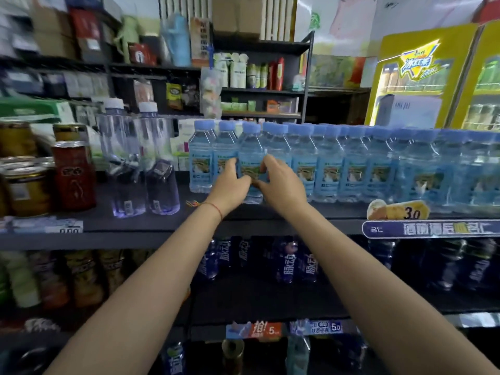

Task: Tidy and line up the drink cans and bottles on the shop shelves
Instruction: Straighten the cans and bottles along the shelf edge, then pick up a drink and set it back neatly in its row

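Head view: my left hand (230,182) and right hand (278,182) meet on one blue bottle (250,169), third from the left end of the row on the top shelf (162,226). Each grip curls round a side of it, fingers pinching the label. It stands forward of its neighbours. Judgement: I hold it low and upright, slide it back until flush with the row, label facing out. Two clear bottles (140,163) and the cans (73,174) stand apart to the left.
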### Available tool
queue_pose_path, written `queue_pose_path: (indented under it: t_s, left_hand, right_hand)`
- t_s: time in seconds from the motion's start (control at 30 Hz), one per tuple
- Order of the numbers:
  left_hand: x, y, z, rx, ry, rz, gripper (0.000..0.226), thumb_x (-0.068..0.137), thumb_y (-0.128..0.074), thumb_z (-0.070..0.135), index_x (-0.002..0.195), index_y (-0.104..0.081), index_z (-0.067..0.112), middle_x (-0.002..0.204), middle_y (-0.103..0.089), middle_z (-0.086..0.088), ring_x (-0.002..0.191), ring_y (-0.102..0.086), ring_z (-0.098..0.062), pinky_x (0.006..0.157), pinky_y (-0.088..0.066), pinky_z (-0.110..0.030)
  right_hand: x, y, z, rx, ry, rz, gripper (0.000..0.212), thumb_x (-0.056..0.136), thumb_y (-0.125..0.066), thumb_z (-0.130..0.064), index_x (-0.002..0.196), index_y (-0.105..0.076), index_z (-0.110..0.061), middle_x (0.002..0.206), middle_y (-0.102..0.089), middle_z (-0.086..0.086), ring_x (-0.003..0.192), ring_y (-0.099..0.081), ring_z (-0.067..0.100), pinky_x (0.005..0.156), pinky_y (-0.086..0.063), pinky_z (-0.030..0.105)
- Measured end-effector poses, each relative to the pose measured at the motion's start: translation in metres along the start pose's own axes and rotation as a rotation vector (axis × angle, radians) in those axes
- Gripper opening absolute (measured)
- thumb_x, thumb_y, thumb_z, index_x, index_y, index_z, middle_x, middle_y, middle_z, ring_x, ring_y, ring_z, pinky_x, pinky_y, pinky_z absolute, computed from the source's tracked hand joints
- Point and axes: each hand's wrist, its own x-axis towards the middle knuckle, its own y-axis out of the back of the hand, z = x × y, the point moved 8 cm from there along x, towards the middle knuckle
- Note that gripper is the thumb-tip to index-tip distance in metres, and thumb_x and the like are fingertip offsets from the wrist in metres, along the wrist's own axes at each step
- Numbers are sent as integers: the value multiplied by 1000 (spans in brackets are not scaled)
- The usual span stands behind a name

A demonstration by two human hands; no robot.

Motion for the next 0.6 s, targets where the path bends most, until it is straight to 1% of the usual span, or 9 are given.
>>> queue_pose_path:
  t_s: [0.07, 0.1, 0.17, 0.27, 0.3, 0.37, 0.43, 0.5, 0.6]
  left_hand:
    - [-3, -3, 4, 22, 8, 54, 59, 100, -43, 18, 154, -20, 20, 129, -49, -2, 78, -51, -6, 71, -47, -25]
    - [-5, -4, 4, 32, 14, 80, 59, 101, -43, 18, 155, -20, 21, 136, -47, -3, 82, -50, -4, 72, -43, -23]
    - [-9, -10, 3, 58, 32, 103, 60, 101, -43, 19, 156, -18, 22, 154, -36, -5, 97, -52, -6, 78, -40, -26]
    - [-18, -18, 2, 139, 81, 93, 65, 99, -43, 16, 157, -15, 24, 160, -29, -4, 82, -45, 1, 67, -39, -27]
    - [-21, -20, 1, 184, 99, 93, 65, 99, -43, 16, 157, -16, 24, 160, -29, -4, 89, -49, 0, 71, -42, -26]
    - [-31, -19, 2, 295, 101, 162, 59, 98, -44, 17, 155, -27, 20, 156, -36, -5, 120, -51, -14, 93, -44, -30]
    - [-46, -15, 10, 366, 7, 336, 45, 95, -49, 17, 140, -51, 15, 138, -56, -6, 122, -54, -22, 100, -45, -35]
    - [-79, -16, 16, 376, -98, 519, 26, 92, -50, 21, 112, -67, 18, 108, -67, -1, 100, -61, -19, 85, -50, -34]
    - [-133, -37, -9, 339, -116, 648, 21, 90, -50, 27, 81, -68, 19, 74, -66, 2, 69, -60, -18, 59, -47, -33]
  right_hand:
    - [5, -2, 4, -27, 72, -19, 22, 95, -64, -24, 101, -43, -17, 91, -55, 1, 74, -54, 25, 51, -36, 33]
    - [6, -2, 6, -32, 92, -20, 20, 95, -63, -23, 99, -45, -17, 90, -58, 3, 74, -56, 26, 52, -37, 33]
    - [6, -3, 12, -20, 108, -10, 11, 96, -60, -19, 96, -50, -14, 88, -63, 7, 76, -60, 29, 55, -43, 36]
    - [-4, -4, 20, 25, 136, -24, 9, 97, -54, -15, 102, -61, -13, 92, -68, 9, 81, -63, 32, 58, -46, 36]
    - [-8, -3, 21, 34, 150, -51, 13, 97, -53, -15, 106, -63, -13, 94, -69, 8, 82, -64, 32, 58, -46, 34]
    - [-17, 2, 23, 60, 181, -93, 20, 98, -51, -14, 113, -64, -15, 99, -69, 7, 81, -64, 29, 58, -47, 32]
    - [-30, 14, 24, 116, 231, -77, 19, 98, -51, -16, 113, -63, -15, 100, -69, 5, 77, -61, 25, 58, -49, 33]
    - [-55, 30, 27, 204, 292, 14, 16, 99, -50, -20, 106, -63, -14, 88, -67, 4, 67, -57, 22, 53, -46, 34]
    - [-117, 43, 39, 372, 384, 209, 14, 97, -50, -19, 96, -61, -11, 67, -54, -3, 52, -48, 20, 42, -36, 32]
